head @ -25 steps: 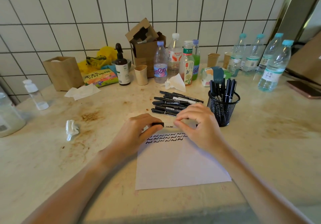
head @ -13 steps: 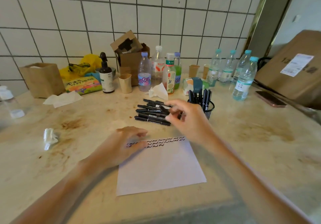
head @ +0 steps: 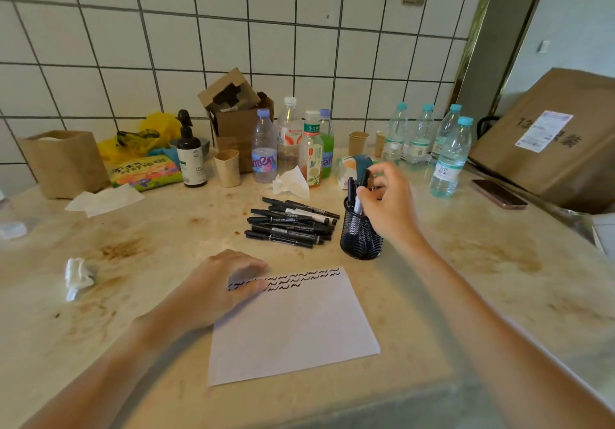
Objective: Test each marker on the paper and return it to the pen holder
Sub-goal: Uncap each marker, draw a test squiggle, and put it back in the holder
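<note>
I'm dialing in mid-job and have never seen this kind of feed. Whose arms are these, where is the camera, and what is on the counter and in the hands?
There is no machine: a person works bare-handed, and the single wide-angle camera sits on their head, looking forward and down. The left hand lies flat on the top left corner of the paper, which carries rows of black squiggles. The right hand is at the black mesh pen holder, its fingers pinching a black marker that points down into it among other markers. A pile of markers lies on the counter left of the holder. Behind stand bottles, paper cups and cardboard boxes; a phone lies far right.
</note>
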